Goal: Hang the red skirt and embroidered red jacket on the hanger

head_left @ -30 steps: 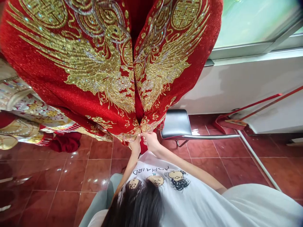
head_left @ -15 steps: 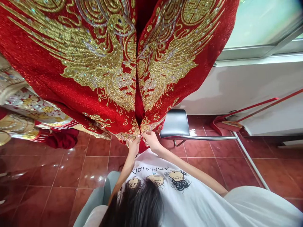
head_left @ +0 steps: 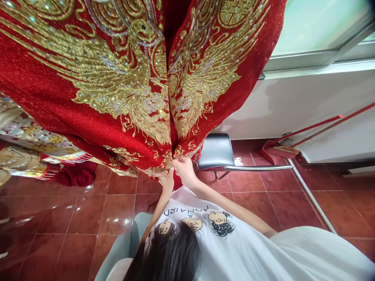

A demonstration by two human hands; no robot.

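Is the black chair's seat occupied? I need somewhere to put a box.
No, the black chair shows a bare seat behind the red embroidered garment, with nothing lying on it.

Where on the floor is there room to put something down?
The red tiled floor is bare between the heap of garments and the person's white shirt, and again right of the chair. It is crowded where both hands pinch the red gold-embroidered garment.
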